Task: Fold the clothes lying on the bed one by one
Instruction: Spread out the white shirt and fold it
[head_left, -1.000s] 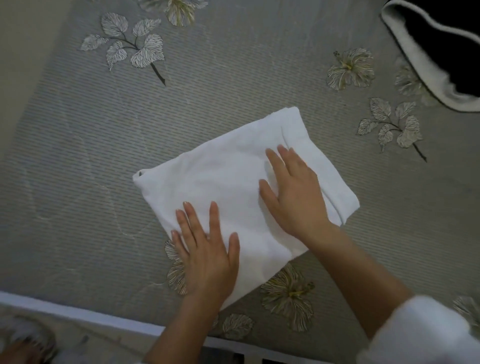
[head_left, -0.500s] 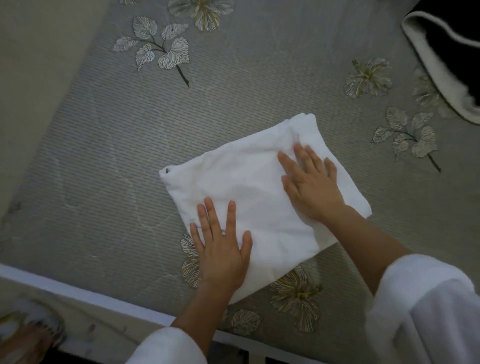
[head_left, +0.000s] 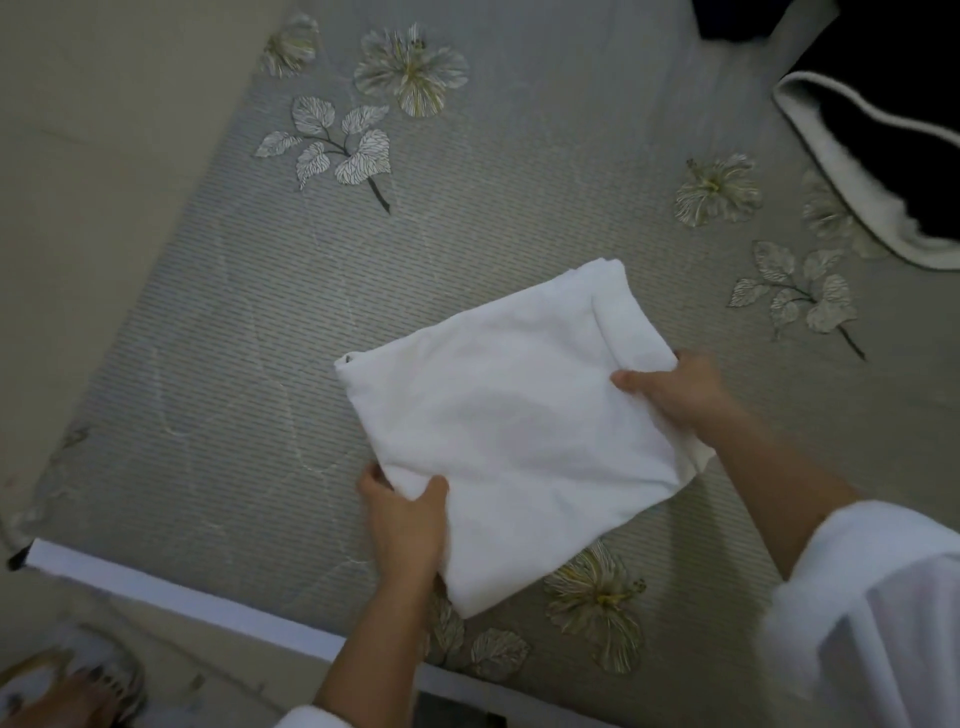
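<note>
The white folded cloth garment (head_left: 519, 431) lies near the front edge of the grey flowered bed (head_left: 467, 234), where the left hand (head_left: 402, 525) and the right hand (head_left: 675, 387) have their fingers (head_left: 631, 383) clamped on its opposite sides, probably to lift it away

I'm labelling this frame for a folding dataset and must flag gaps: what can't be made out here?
Head view, all:
Left hand: fingers hidden under the folded white garment; only thumb and back show.
Right hand: fingers likewise under the garment's edge.
Garment type: its folds hide it.
Black item with white fleecy trim: cut off by the top-right frame edge.
Foot, bottom left: blurred and cut off by the frame.
</note>
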